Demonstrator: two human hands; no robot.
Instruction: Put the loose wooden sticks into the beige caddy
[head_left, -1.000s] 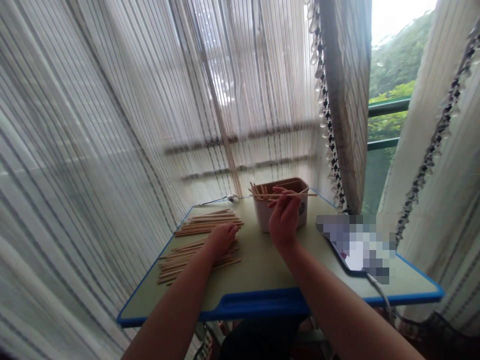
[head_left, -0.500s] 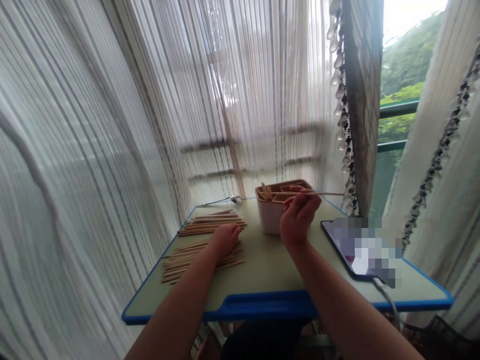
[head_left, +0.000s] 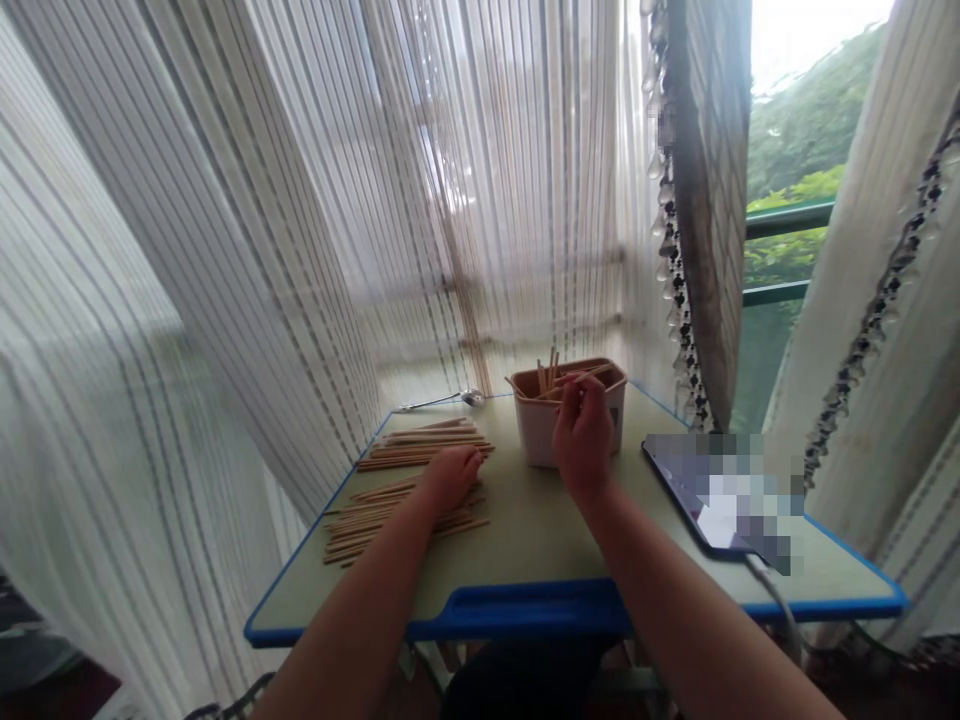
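A white chopstick holder [head_left: 536, 440] with a tan rim stands at the middle back of the table, several chopsticks [head_left: 553, 368] upright in its left part. My right hand [head_left: 583, 435] is at the holder's front rim, fingers pinched on a chopstick [head_left: 592, 372] that slants across the opening; the fingers partly hide it. Over the loose chopsticks on the left rests my left hand [head_left: 450, 478], its fingers curled closed. What those fingers hold, if anything, is hidden. One group of chopsticks [head_left: 420, 446] lies behind that hand, another group of chopsticks [head_left: 367, 528] beside and under the forearm.
A metal spoon [head_left: 471, 397] lies at the back left edge. On the right is a tablet-like device [head_left: 679, 490] with a white cable [head_left: 772, 585]. The pale table [head_left: 525, 540] has a blue rim; sheer curtains [head_left: 517, 200] hang behind it.
My right hand has moved slightly left and turned. The chopstick it held level above the holder is now slanted at the opening. My left hand has stayed in place.
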